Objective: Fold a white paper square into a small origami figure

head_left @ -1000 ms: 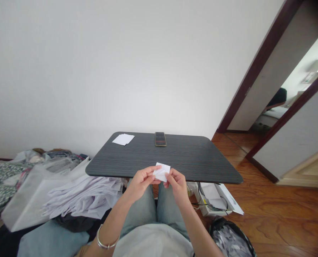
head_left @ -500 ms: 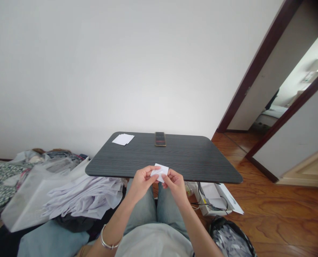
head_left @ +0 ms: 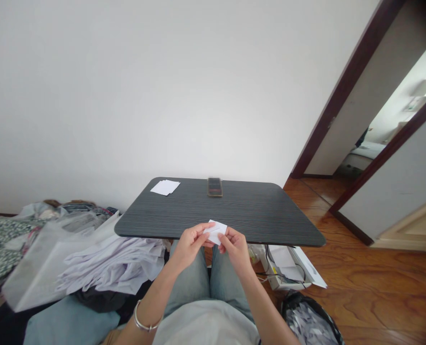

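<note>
A small piece of folded white paper (head_left: 216, 231) is held between both hands, just over the table's near edge. My left hand (head_left: 192, 242) pinches its left side with thumb and fingers. On the right side, my right hand (head_left: 234, 243) grips it the same way, thumb on top. Fold lines or creases show on the paper's face. Toward the far left corner of the dark table (head_left: 256, 211) lies a small stack of white paper sheets (head_left: 165, 187). A dark flat phone-like object (head_left: 215, 187) rests at the table's far edge.
Left of the table are piled clothes and folded white cloth (head_left: 116, 263). Under its right side sits a white box (head_left: 288, 268) with cables and paper. A black-bagged bin (head_left: 309, 321) full of scraps stands at lower right. Behind the table is a white wall (head_left: 198, 86).
Both hands keep their pinch on the folded paper, which has shifted very slightly to the right. Everything else looks the same.
</note>
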A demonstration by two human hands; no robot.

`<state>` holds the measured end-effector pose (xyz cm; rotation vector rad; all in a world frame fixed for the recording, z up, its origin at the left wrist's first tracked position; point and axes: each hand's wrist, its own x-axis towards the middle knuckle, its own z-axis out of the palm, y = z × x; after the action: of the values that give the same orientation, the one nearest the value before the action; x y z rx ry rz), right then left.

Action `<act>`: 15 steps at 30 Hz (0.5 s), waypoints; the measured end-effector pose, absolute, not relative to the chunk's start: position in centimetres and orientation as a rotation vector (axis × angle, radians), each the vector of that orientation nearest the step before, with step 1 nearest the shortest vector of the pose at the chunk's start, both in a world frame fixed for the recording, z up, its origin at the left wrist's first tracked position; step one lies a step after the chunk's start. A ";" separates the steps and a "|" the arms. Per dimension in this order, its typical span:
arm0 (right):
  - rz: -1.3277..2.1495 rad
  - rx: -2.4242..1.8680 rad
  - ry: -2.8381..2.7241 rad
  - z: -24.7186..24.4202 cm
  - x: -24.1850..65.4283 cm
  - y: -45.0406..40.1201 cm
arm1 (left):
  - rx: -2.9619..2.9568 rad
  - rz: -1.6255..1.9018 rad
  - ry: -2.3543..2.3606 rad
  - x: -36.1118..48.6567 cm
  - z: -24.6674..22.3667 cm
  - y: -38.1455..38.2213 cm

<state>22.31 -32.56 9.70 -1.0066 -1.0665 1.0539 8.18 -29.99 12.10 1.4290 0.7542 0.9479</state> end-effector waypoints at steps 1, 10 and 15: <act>1.052 -1.007 -1.064 9.7 22.4 -32.5 | 1.425 0.953 0.742 8.2 12.1 -30.0; 1.055 -1.006 -1.045 9.4 23.0 -32.7 | 1.395 0.989 0.803 8.5 11.9 -29.8; 1.087 -0.994 -1.076 9.1 22.7 -32.5 | 1.472 0.968 0.828 8.4 11.7 -29.8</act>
<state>22.71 -32.48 9.14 -0.9938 -1.0759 1.0872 8.41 -29.81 11.68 1.4725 0.8279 0.9685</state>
